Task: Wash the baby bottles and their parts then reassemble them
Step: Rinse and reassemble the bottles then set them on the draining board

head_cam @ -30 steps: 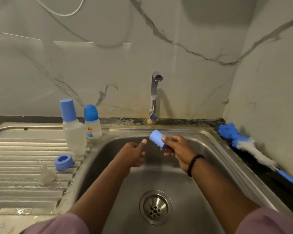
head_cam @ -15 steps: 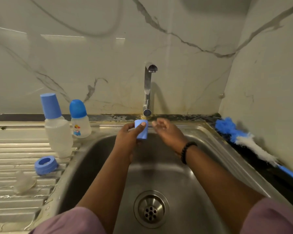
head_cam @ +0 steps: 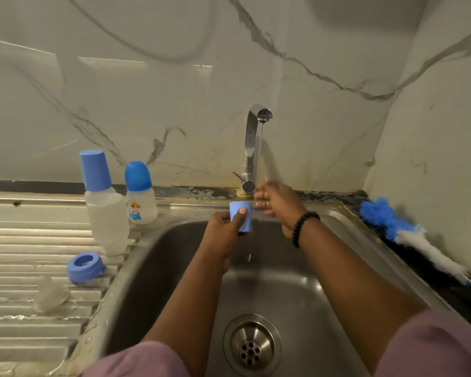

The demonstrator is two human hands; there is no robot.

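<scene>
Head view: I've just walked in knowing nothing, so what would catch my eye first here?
Probably the hands over the sink: the left hand grips a blue cap, while the right hand reaches by the tap, where a thin stream of water runs. Next, two blue-topped bottles stand on the drainboard at left, with a blue ring lying before them. A blue and white brush lies along the right edge.

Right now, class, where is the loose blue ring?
In the head view, the blue ring lies on the left draining board, beside the tall bottle.
</scene>
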